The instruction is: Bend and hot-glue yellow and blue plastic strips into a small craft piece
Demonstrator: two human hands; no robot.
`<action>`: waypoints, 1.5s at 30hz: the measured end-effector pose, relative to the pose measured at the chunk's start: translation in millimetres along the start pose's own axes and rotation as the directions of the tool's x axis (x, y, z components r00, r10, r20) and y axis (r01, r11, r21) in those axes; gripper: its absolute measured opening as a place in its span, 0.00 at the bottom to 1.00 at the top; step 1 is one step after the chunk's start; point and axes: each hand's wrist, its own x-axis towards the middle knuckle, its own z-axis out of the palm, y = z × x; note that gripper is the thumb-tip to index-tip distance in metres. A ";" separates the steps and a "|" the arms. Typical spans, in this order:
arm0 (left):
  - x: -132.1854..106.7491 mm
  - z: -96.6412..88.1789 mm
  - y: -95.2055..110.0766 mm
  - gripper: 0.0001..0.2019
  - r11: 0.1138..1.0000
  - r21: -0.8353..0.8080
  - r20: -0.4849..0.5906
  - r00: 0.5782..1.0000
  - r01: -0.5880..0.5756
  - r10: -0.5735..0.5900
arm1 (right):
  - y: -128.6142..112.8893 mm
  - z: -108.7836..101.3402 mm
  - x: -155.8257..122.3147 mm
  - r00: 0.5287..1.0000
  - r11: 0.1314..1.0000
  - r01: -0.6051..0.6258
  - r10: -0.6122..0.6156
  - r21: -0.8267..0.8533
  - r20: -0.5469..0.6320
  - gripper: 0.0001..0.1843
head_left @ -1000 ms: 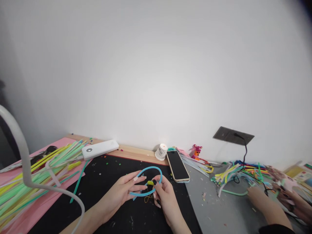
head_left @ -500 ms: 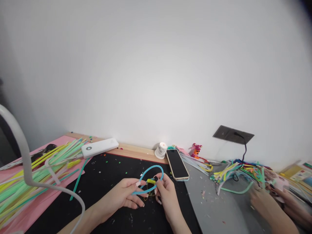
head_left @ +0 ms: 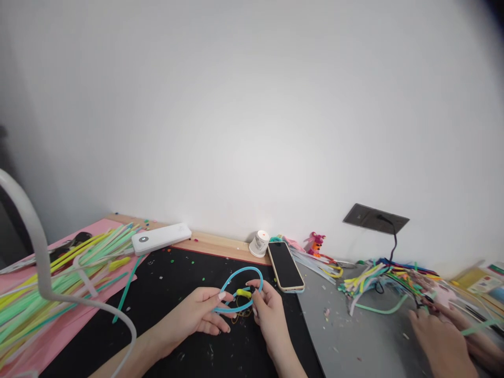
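A light-blue pipe cleaner (head_left: 241, 269), bent into a loop, is held up between my two hands over the black mat. My left hand (head_left: 207, 312) pinches the loop's left side between thumb and index finger, the other fingers loosely spread. On the opposite side, my right hand (head_left: 268, 310) grips the loop with fingers curled around it. A short yellow fuzzy piece (head_left: 243, 292) shows inside the loop; whether it touches the blue one I cannot tell. Thin yellowish strands (head_left: 240, 315) lie below it, partly hidden by my fingers.
Left, a pipe-cleaner pile (head_left: 59, 283) covers pink paper (head_left: 79, 320), beside a white power bank (head_left: 161, 238). A phone (head_left: 286, 266), paper cup (head_left: 260, 243) and small purple-orange figure (head_left: 316, 244) stand by the wall. Right, another person's hands (head_left: 441, 336) work near more pipe cleaners (head_left: 366, 281). A white curved stand (head_left: 37, 236) crosses the left foreground.
My hands and the blue loop have barely moved. The other person's hands on the right have shifted, and a green pipe cleaner now shows by them.
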 end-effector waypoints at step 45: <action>1.5 -2.7 -15.4 0.21 0.897 0.429 0.116 0.992 -0.103 0.059 | -3.3 -9.8 1.8 0.975 0.992 0.085 -0.064 0.093 -0.213 0.11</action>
